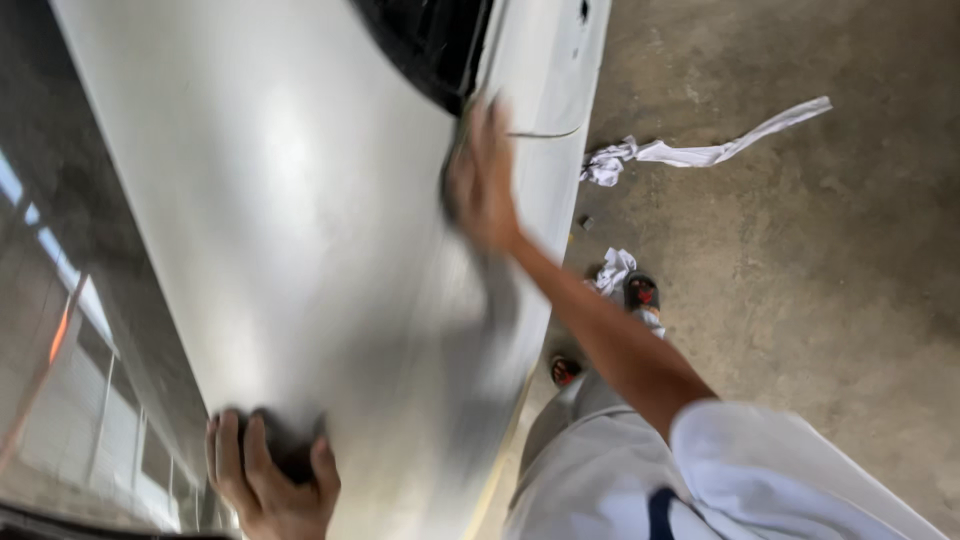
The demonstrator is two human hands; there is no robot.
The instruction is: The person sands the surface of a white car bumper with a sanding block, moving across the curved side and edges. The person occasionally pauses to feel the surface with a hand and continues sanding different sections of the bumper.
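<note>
Right hand point(482, 185), upper centre of frame and motion-blurred, lies flat on the silver car panel point(300, 230); possibly a dark cloth under the palm, can't tell. Left hand point(268, 478), bottom left, is clenched around a dark pad point(285, 450) pressed to the same panel. Panel runs from upper left down to bottom centre, long axis on that diagonal. Looks stiff, smooth, slippery; the pad looks soft and light, best held from behind with curled fingers. White rags point(690, 150) on the concrete floor point(820, 300), right side.
</note>
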